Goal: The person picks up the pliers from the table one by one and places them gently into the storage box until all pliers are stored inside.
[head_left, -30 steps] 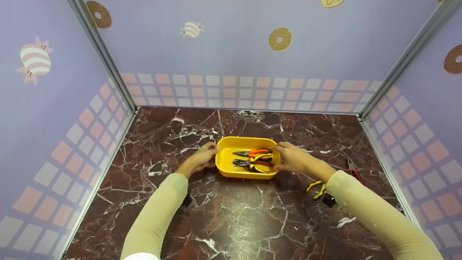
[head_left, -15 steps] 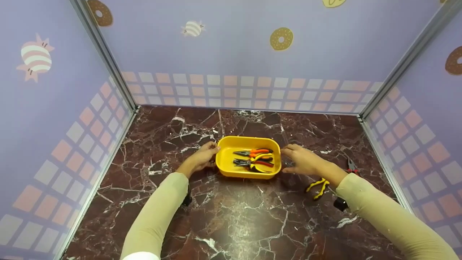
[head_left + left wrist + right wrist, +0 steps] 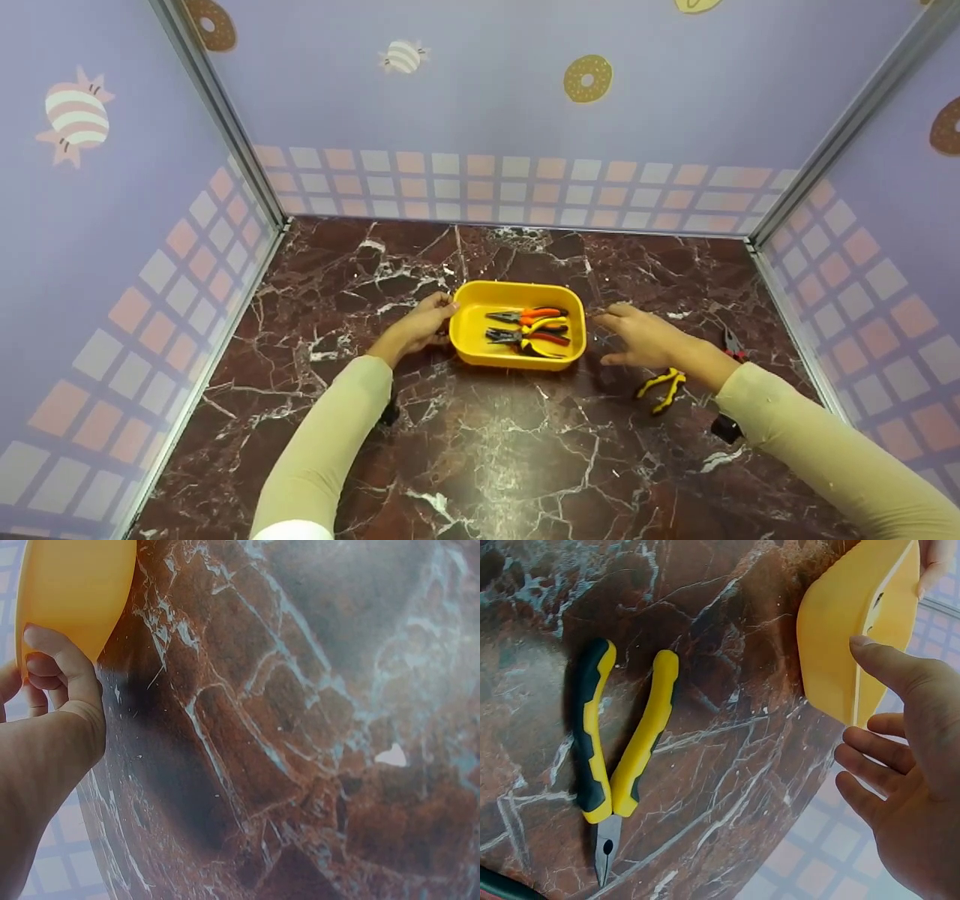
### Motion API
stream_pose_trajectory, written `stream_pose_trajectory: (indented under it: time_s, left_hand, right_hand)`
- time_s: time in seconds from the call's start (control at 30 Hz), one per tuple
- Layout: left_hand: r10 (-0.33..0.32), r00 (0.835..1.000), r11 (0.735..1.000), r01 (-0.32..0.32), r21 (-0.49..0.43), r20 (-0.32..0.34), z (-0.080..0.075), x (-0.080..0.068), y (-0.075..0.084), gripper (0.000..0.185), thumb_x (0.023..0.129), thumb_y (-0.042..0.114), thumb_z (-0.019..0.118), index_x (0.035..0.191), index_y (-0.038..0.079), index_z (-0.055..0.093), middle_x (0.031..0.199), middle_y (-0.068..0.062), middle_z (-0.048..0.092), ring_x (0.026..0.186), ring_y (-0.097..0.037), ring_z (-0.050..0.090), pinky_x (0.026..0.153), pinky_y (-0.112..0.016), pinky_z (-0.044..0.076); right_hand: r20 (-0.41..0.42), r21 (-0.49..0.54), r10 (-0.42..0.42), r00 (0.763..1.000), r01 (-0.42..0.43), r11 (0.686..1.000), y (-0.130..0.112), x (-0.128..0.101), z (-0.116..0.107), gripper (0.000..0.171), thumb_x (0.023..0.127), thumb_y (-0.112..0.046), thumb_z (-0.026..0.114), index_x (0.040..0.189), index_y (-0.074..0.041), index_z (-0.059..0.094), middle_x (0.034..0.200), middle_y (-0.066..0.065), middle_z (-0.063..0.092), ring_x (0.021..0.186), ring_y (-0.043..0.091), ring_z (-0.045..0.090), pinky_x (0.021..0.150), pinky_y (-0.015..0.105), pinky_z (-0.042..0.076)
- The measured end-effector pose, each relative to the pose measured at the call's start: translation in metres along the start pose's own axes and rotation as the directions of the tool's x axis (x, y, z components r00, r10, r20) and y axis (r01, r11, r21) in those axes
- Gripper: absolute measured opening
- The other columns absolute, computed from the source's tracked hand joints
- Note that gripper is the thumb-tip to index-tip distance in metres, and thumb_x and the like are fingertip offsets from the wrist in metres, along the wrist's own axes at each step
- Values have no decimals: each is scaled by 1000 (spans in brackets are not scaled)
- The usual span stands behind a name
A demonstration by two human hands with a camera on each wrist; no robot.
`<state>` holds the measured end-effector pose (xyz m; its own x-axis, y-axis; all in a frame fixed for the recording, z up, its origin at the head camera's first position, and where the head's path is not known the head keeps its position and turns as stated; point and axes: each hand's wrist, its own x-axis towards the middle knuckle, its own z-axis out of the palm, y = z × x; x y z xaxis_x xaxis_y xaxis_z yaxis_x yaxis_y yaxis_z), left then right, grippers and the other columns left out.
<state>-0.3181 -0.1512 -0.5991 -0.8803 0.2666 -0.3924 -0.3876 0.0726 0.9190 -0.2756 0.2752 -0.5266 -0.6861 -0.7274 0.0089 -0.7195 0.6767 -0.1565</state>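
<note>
My left hand [image 3: 421, 324] grips the left end of a yellow plastic bin [image 3: 471, 341], thumb over its rim. The left wrist view shows those fingers curled at the bin's edge [image 3: 75, 585]. Inside the bin lie several pliers: orange-handled long-nose pliers [image 3: 534, 315] at the back, others with yellow and red handles overlapping in front. Off the bin's right end, my right hand [image 3: 646, 339] is held with its fingers spread and nothing in them. Yellow-and-black long-nose pliers [image 3: 634, 742] lie on the tabletop below the right hand, handles apart.
Red-handled pliers [image 3: 733, 343] lie farther right on the dark marble tabletop [image 3: 517, 450], partly hidden by the right arm. Patterned panels [image 3: 480, 112] enclose the table at the back and both sides.
My right hand has let go of the bin's right end and drawn back to the right, fingers opening. My left hand and the bin have stayed in place.
</note>
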Motion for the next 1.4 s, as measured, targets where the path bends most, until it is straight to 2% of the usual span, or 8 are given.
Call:
stream_pose_trajectory:
  time_s: [0.2,0.43,0.7,0.87,1.0,1.2,1.4]
  left_hand:
    - [1,1000,1000,-1,-1,-4,0,-1,0,21,113,26,53,126,10,48,113,-13,60,89,-20,63,71,-33,56]
    - [2,1000,1000,-2,-2,7,0,-2,2,20,113,26,53,126,11,48,111,-14,61,85,-19,62,70,-32,54]
    - [1,1000,1000,-1,-15,1,-1,-2,0,19,113,26,54,124,12,48,111,-13,61,85,-19,63,71,-33,55]
    - [0,1000,1000,0,-6,8,-1,-2,2,19,113,25,53,125,11,47,113,-13,59,89,-20,62,72,-33,55]
    - [-5,1000,1000,6,-6,12,-1,-2,3,17,114,23,51,124,11,46,113,-14,59,89,-20,62,72,-33,55]
    - [-3,999,1000,3,1,37,-3,0,4,18,113,22,52,124,10,44,116,-15,59,93,-21,62,74,-35,55]
    - [-5,999,1000,4,17,53,-3,3,3,24,113,21,50,131,6,44,117,-15,58,96,-22,63,74,-34,58]
  right_hand:
    - [18,-2,-3,1000,3,1000,4,-7,-1,65,85,-30,91,135,1,65,121,16,63,106,32,65,87,52,59]
    - [47,9,12,999,-12,1000,9,-17,-3,63,86,-27,90,136,2,64,130,23,61,116,41,64,95,58,56]
    - [26,-17,-15,1000,15,1000,16,-28,3,62,82,-25,92,133,1,66,116,16,61,97,32,64,83,52,57]
    - [57,-15,17,998,-16,1000,20,-38,3,60,83,-24,91,131,2,65,122,20,62,105,36,65,87,55,58]
    - [84,-16,56,995,-54,998,24,-47,2,62,86,-27,89,133,4,64,131,27,61,116,45,64,94,60,56]
    - [74,-24,53,996,-51,998,31,-60,4,56,84,-26,90,127,1,66,128,28,62,113,45,64,92,61,56]
    - [122,-4,66,990,-66,998,32,-72,4,58,86,-24,89,132,3,65,134,30,60,118,48,62,90,62,56]
